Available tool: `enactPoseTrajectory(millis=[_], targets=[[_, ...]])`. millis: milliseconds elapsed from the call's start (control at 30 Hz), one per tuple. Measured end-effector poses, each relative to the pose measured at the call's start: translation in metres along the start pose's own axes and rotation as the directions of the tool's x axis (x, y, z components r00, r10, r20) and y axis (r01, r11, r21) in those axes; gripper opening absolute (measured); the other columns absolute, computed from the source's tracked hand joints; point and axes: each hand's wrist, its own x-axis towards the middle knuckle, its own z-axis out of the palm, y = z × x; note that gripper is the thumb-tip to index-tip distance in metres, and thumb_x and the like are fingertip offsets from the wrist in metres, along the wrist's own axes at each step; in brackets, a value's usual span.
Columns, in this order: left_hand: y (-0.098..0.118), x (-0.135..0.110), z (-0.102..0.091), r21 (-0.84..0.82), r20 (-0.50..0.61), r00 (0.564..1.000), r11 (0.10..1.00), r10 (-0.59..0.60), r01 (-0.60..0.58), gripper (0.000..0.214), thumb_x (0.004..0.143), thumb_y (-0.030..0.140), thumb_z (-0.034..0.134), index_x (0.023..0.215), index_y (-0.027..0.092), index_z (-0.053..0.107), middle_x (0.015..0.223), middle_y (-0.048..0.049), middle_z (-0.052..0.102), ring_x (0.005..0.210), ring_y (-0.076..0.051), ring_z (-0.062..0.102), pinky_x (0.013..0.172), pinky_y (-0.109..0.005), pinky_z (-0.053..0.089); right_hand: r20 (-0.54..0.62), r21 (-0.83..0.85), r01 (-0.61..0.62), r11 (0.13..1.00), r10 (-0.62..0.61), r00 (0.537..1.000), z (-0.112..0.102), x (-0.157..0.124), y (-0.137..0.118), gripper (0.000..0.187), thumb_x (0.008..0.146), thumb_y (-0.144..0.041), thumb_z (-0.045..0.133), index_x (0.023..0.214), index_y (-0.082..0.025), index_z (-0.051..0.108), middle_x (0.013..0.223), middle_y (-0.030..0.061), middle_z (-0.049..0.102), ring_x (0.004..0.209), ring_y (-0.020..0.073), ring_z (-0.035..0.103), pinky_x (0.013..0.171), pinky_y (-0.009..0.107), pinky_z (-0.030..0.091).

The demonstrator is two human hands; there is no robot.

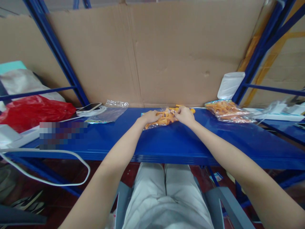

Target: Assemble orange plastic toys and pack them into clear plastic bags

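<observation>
A clear plastic bag of orange plastic pieces (164, 121) lies on the blue tabletop in front of me. My left hand (151, 117) grips the bag at its left side, fingers curled over the film. At the bag's right end, my right hand (186, 115) is closed around an orange plastic piece (192, 110), whose ends stick out past the fingers. Its exact kind is too small to make out, and my fingers hide its middle. Farther right sits a second filled bag of orange pieces (226, 110), touched by neither hand.
A flat clear bag (107, 114) lies left of my hands, beside a coiled white cable (94, 110) and a phone. A red plastic bag (38, 111) is at far left. Cardboard (166, 54) stands behind the table; blue posts (59, 54) rise at both sides. White power strip (278, 115) at right.
</observation>
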Motion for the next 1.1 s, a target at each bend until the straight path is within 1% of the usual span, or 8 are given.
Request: enactPoseTrajectory(millis=[133,267,467,633,733,833,933,1100], targets=[[0.002,-0.004,-0.003,0.031,-0.007,1.0,0.999,0.014,-0.014,0.061,0.092,0.056,0.033,0.134,0.017,0.053,0.135,-0.0114,0.057,0.123,-0.027,0.054,0.098,-0.031,0.041,0.065,-0.011,0.069,0.998,-0.068,0.996,0.0,0.0,0.002,0.01,0.078,-0.02,0.058,0.082,-0.017,0.066,0.101,0.0079,0.07,0.096,0.0216,0.064,0.078,0.029,0.046],[0.004,-0.009,-0.01,0.031,-0.005,1.0,1.0,0.003,-0.003,0.059,0.089,0.059,0.038,0.125,0.02,0.063,0.12,-0.0106,0.067,0.113,-0.028,0.062,0.091,-0.031,0.046,0.056,-0.027,0.111,0.993,-0.11,0.992,0.005,0.001,0.001,0.014,0.081,-0.018,0.054,0.08,-0.017,0.067,0.103,0.0092,0.069,0.098,0.0227,0.064,0.079,0.031,0.046],[0.01,-0.012,-0.012,0.004,-0.057,0.997,0.999,-0.047,0.048,0.062,0.087,0.062,0.039,0.121,0.019,0.067,0.115,-0.0136,0.069,0.109,-0.032,0.063,0.088,-0.035,0.047,-0.042,-0.004,-0.011,1.0,0.01,0.999,0.006,0.006,0.0,0.021,0.08,-0.016,0.048,0.083,-0.017,0.068,0.094,0.0119,0.072,0.094,0.026,0.066,0.076,0.031,0.046],[0.012,-0.01,-0.011,0.036,-0.064,0.997,0.998,-0.044,0.046,0.065,0.086,0.064,0.037,0.118,0.015,0.068,0.116,-0.0152,0.068,0.111,-0.032,0.062,0.088,-0.034,0.047,0.035,0.017,-0.126,0.992,0.125,0.992,-0.002,0.009,0.006,0.021,0.079,-0.015,0.049,0.084,-0.014,0.069,0.095,0.0146,0.072,0.096,0.0276,0.066,0.073,0.03,0.046],[0.01,-0.01,-0.01,0.042,-0.056,0.998,0.999,-0.017,0.019,0.062,0.086,0.063,0.04,0.12,0.019,0.068,0.111,-0.0128,0.071,0.107,-0.031,0.064,0.086,-0.034,0.047,0.124,0.0,-0.087,0.996,0.086,0.989,-0.006,0.009,0.01,0.018,0.077,-0.014,0.053,0.085,-0.013,0.07,0.098,0.0158,0.071,0.096,0.0271,0.066,0.073,0.03,0.046],[0.008,-0.011,-0.011,0.031,-0.055,0.998,1.0,0.007,-0.006,0.058,0.085,0.061,0.043,0.119,0.022,0.069,0.102,-0.0105,0.073,0.101,-0.029,0.066,0.083,-0.033,0.047,0.109,-0.023,-0.018,1.0,0.02,0.994,-0.006,0.009,0.013,0.018,0.078,-0.024,0.061,0.09,-0.013,0.07,0.103,0.015,0.07,0.099,0.0261,0.065,0.077,0.031,0.047],[0.005,-0.012,-0.013,0.0,-0.043,0.999,1.0,0.019,-0.019,0.055,0.083,0.061,0.047,0.113,0.022,0.072,0.092,-0.0097,0.075,0.095,-0.028,0.067,0.08,-0.032,0.047,0.106,-0.057,0.016,0.998,-0.01,0.994,-0.003,0.01,0.013,0.021,0.079,-0.034,0.063,0.086,-0.015,0.07,0.096,0.0112,0.071,0.094,0.0242,0.066,0.077,0.031,0.048],[0.002,-0.012,-0.017,-0.018,-0.03,0.999,1.0,0.013,-0.014,0.052,0.08,0.062,0.051,0.107,0.025,0.074,0.094,-0.0078,0.075,0.095,-0.027,0.067,0.077,-0.031,0.047,0.116,-0.081,-0.004,0.997,0.013,0.993,0.0,0.013,0.015,0.017,0.079,-0.022,0.054,0.073,-0.017,0.069,0.076,0.0083,0.07,0.089,0.0251,0.067,0.073,0.031,0.048]])
